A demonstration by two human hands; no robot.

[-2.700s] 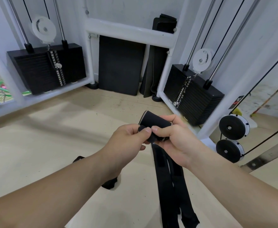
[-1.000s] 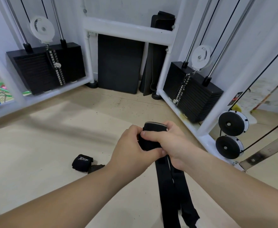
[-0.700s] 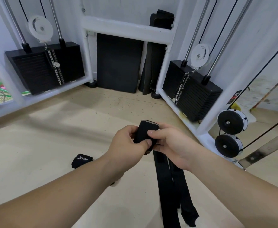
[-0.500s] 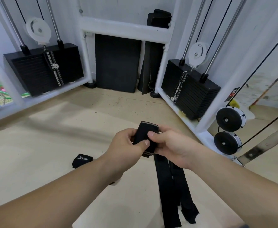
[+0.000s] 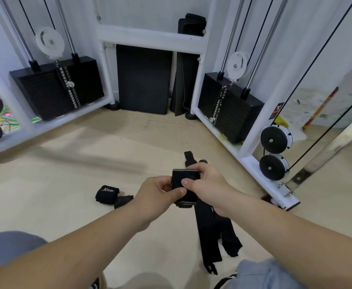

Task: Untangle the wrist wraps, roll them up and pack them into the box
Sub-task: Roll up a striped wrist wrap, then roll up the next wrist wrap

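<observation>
The left hand [image 5: 160,195] and right hand [image 5: 209,184] are pinching a part-rolled wrist wrap [image 5: 184,189] above the floor [image 5: 66,180], its tail [image 5: 207,232] hanging down; one finished roll [image 5: 105,195] is lying nearby; no box is showing, so packing looks undone

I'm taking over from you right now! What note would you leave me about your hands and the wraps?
Hands: the left hand pinches the near side of the roll; the right hand grips the same roll from the other side.
Things: two loose strips hang below the roll. One rolled wrap lies on the floor, off to the left. No box is in view.
Done: one wrap is rolled, and a second is partly rolled.
Left: finish rolling the strips, then pack the rolls into the box.
</observation>
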